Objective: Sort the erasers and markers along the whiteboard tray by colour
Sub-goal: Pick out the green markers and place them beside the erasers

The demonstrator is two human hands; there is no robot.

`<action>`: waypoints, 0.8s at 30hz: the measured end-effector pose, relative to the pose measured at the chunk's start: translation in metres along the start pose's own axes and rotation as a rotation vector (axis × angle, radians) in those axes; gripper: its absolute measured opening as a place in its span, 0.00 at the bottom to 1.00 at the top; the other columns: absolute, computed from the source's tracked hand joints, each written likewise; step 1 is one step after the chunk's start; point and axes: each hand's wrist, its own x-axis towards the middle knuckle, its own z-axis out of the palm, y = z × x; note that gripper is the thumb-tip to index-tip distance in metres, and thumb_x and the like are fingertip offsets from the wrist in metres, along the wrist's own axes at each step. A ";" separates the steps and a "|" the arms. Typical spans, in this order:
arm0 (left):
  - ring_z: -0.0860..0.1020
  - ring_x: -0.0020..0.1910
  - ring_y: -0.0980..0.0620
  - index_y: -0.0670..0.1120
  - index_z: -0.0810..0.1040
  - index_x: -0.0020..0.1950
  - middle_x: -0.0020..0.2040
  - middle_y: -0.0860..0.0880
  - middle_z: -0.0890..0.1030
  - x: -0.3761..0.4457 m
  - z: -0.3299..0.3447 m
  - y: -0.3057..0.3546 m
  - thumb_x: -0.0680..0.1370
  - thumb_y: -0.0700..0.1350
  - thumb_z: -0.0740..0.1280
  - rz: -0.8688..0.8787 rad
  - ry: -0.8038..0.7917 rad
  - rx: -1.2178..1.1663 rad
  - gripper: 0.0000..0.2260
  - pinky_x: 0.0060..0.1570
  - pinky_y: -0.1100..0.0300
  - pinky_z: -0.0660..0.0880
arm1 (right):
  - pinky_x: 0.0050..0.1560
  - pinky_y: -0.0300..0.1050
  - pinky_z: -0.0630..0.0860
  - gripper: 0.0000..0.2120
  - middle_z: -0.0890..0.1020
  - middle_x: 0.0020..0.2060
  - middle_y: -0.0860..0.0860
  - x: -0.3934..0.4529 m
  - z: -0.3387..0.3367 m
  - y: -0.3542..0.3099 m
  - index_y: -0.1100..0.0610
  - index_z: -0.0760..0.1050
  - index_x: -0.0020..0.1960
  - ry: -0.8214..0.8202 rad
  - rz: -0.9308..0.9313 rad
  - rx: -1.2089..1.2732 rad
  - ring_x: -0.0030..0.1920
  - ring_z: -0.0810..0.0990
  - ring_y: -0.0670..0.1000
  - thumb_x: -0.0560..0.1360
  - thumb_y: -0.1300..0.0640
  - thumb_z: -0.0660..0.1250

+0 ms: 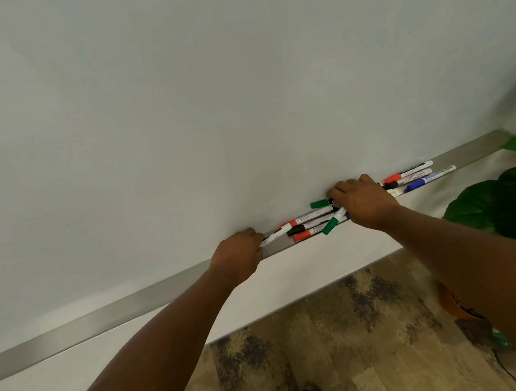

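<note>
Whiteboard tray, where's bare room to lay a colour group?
The tray is bare left of the left hand. A short bare stretch lies right of the blue marker. Between the left hand and the right hand, markers pile and cross.

Left hand [240, 249] grips a marker [275, 235] on the tray [104, 319] — right hand [362, 203] holds 2 green-capped markers [333, 224].

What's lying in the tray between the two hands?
In the head view, between left hand and right hand: a jumble of red-, black- and green-capped markers.
</note>
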 end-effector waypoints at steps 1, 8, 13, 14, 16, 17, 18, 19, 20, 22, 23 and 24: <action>0.77 0.50 0.46 0.50 0.74 0.61 0.52 0.48 0.75 -0.004 0.000 -0.003 0.80 0.48 0.57 -0.009 -0.001 0.000 0.12 0.44 0.51 0.76 | 0.47 0.50 0.69 0.15 0.81 0.49 0.52 0.003 -0.002 -0.007 0.54 0.74 0.59 0.027 -0.017 0.024 0.46 0.79 0.56 0.73 0.61 0.65; 0.77 0.49 0.46 0.49 0.75 0.60 0.51 0.49 0.75 -0.047 -0.004 -0.045 0.78 0.42 0.61 -0.098 0.025 0.017 0.11 0.43 0.50 0.78 | 0.52 0.52 0.74 0.19 0.81 0.54 0.52 0.038 -0.021 -0.085 0.53 0.73 0.63 0.015 -0.230 0.077 0.51 0.79 0.55 0.74 0.49 0.68; 0.76 0.50 0.46 0.47 0.76 0.57 0.52 0.47 0.75 -0.086 -0.013 -0.085 0.78 0.42 0.60 -0.156 0.059 0.041 0.10 0.40 0.52 0.74 | 0.43 0.50 0.75 0.13 0.82 0.46 0.52 0.062 -0.035 -0.147 0.54 0.77 0.58 0.111 -0.321 0.142 0.42 0.80 0.56 0.73 0.58 0.68; 0.76 0.50 0.46 0.47 0.77 0.56 0.52 0.47 0.76 -0.094 -0.014 -0.094 0.78 0.42 0.60 -0.172 0.067 0.046 0.10 0.40 0.53 0.73 | 0.43 0.49 0.75 0.13 0.82 0.46 0.52 0.065 -0.036 -0.159 0.54 0.77 0.58 0.110 -0.331 0.152 0.42 0.80 0.56 0.74 0.58 0.67; 0.76 0.49 0.46 0.48 0.77 0.56 0.51 0.48 0.76 -0.111 -0.014 -0.113 0.78 0.42 0.61 -0.205 0.077 0.050 0.09 0.40 0.53 0.74 | 0.42 0.48 0.76 0.15 0.82 0.49 0.52 0.072 -0.041 -0.182 0.54 0.75 0.62 0.076 -0.339 0.167 0.43 0.80 0.56 0.75 0.57 0.65; 0.76 0.49 0.46 0.48 0.77 0.56 0.51 0.48 0.76 -0.121 -0.014 -0.122 0.78 0.42 0.61 -0.221 0.077 0.051 0.09 0.40 0.53 0.74 | 0.42 0.48 0.76 0.15 0.81 0.50 0.52 0.076 -0.044 -0.195 0.53 0.74 0.63 0.064 -0.343 0.166 0.43 0.80 0.56 0.76 0.57 0.64; 0.76 0.49 0.46 0.49 0.77 0.56 0.51 0.48 0.75 -0.131 -0.013 -0.132 0.78 0.41 0.61 -0.236 0.076 0.053 0.09 0.40 0.53 0.75 | 0.42 0.48 0.77 0.16 0.81 0.51 0.51 0.081 -0.046 -0.207 0.53 0.74 0.64 0.056 -0.347 0.166 0.43 0.80 0.56 0.76 0.57 0.65; 0.76 0.49 0.47 0.49 0.77 0.56 0.51 0.48 0.75 -0.140 -0.012 -0.141 0.78 0.41 0.62 -0.250 0.073 0.057 0.10 0.40 0.53 0.75 | 0.41 0.48 0.76 0.16 0.81 0.50 0.51 0.084 -0.050 -0.220 0.52 0.74 0.63 0.052 -0.351 0.171 0.42 0.80 0.55 0.75 0.58 0.66; 0.76 0.49 0.47 0.48 0.77 0.56 0.50 0.48 0.76 -0.150 -0.012 -0.150 0.78 0.41 0.61 -0.265 0.072 0.062 0.10 0.40 0.52 0.76 | 0.39 0.47 0.76 0.17 0.81 0.49 0.50 0.089 -0.052 -0.232 0.52 0.75 0.63 0.055 -0.360 0.179 0.41 0.80 0.55 0.74 0.58 0.67; 0.76 0.49 0.47 0.48 0.78 0.56 0.50 0.48 0.76 -0.170 -0.011 -0.167 0.78 0.41 0.61 -0.298 0.073 0.065 0.09 0.41 0.52 0.77 | 0.35 0.47 0.77 0.17 0.82 0.47 0.50 0.097 -0.058 -0.259 0.52 0.77 0.61 0.062 -0.374 0.199 0.38 0.81 0.55 0.72 0.59 0.70; 0.76 0.49 0.47 0.48 0.78 0.56 0.50 0.47 0.76 -0.180 -0.011 -0.176 0.79 0.41 0.61 -0.316 0.074 0.064 0.09 0.41 0.51 0.77 | 0.35 0.47 0.77 0.16 0.82 0.47 0.50 0.101 -0.061 -0.273 0.52 0.77 0.60 0.065 -0.378 0.208 0.38 0.81 0.55 0.72 0.59 0.70; 0.76 0.49 0.47 0.48 0.78 0.56 0.50 0.47 0.76 -0.191 -0.010 -0.184 0.79 0.41 0.61 -0.338 0.071 0.060 0.09 0.41 0.51 0.77 | 0.35 0.47 0.77 0.16 0.82 0.48 0.50 0.105 -0.064 -0.288 0.52 0.77 0.60 0.067 -0.381 0.217 0.39 0.81 0.55 0.73 0.58 0.69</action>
